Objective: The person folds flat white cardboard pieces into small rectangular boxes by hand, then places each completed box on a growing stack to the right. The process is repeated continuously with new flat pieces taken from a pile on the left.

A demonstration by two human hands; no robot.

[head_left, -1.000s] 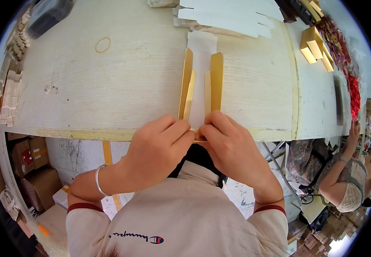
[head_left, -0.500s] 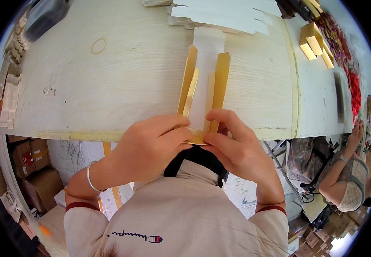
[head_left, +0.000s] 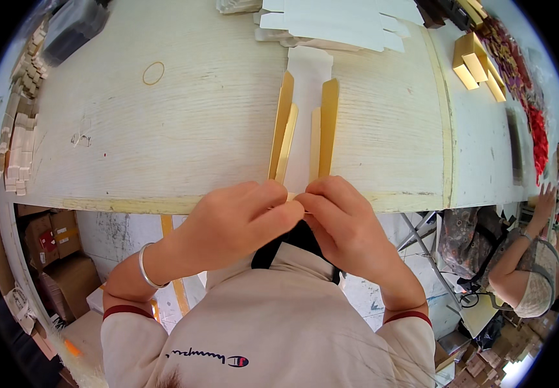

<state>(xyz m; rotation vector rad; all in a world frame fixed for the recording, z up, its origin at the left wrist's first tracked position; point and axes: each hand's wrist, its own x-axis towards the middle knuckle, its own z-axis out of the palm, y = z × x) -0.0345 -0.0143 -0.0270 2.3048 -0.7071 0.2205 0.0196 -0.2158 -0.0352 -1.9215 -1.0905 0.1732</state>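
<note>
A partly folded cardboard box (head_left: 301,139), white inside and gold outside, lies lengthwise on the table. Its two long gold sides stand up, and a white flap stretches flat at the far end. At the near end, by the table's front edge, my left hand (head_left: 241,218) grips the box's left corner with bent fingers. Opposite it, my right hand (head_left: 341,216) pinches the right corner. Both thumbs and forefingers almost meet over the near end panel, which they mostly cover.
Flat white box blanks (head_left: 331,22) are stacked at the far side. Folded gold boxes (head_left: 476,64) stand at the right, before red material (head_left: 538,145). A rubber band (head_left: 153,73) lies at left, near stacked card pieces (head_left: 21,152). Another person's arm (head_left: 518,252) shows at far right.
My hands have drawn closer together at the near end, with fingers now covering the gold end panel. The two gold sides stand slightly nearer each other. The other person's hand has opened.
</note>
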